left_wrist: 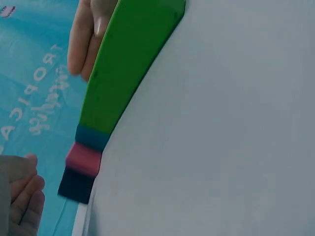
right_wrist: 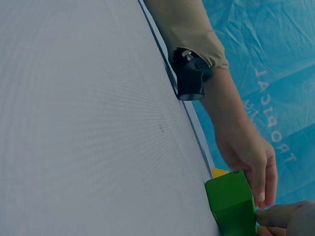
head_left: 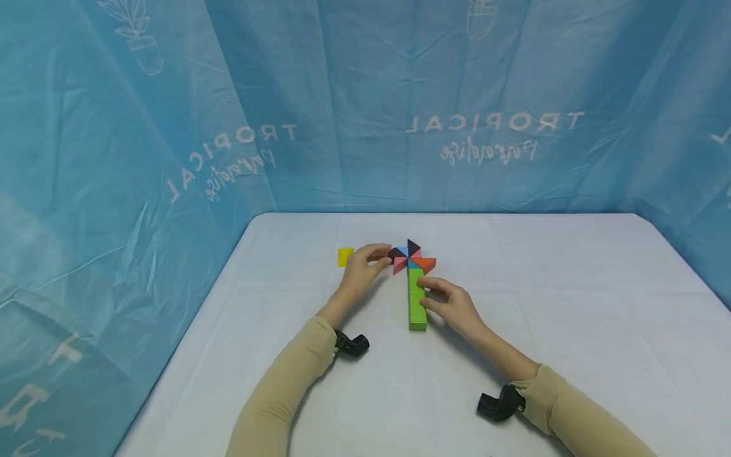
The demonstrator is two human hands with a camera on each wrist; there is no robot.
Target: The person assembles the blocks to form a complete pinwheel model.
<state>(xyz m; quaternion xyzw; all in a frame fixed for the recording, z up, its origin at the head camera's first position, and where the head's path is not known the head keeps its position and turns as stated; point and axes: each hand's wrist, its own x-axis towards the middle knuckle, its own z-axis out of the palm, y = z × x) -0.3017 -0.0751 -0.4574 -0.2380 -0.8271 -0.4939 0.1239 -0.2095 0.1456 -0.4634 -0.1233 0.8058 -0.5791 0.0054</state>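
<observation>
Triangular blocks form a pinwheel shape on the white table. My left hand (head_left: 361,270) is at its left side, fingertips by a dark triangular block (head_left: 395,253); the left wrist view shows a small gap between these fingers and the dark block (left_wrist: 77,185). Beneath the pinwheel runs a green bar of blocks (head_left: 417,308), pointing toward me. Along the bar's right side, my right hand (head_left: 457,309) touches it with thumb and fingertips. An orange triangle (head_left: 425,263), a pink triangle (head_left: 400,263) and a light blue triangle (head_left: 402,250) belong to the pinwheel.
A yellow block (head_left: 345,256) lies left of the pinwheel, behind my left hand. The white table (head_left: 542,273) is bordered by blue printed curtains (head_left: 365,114) at the back and sides. Black wrist cameras (head_left: 499,404) hang under both sleeves.
</observation>
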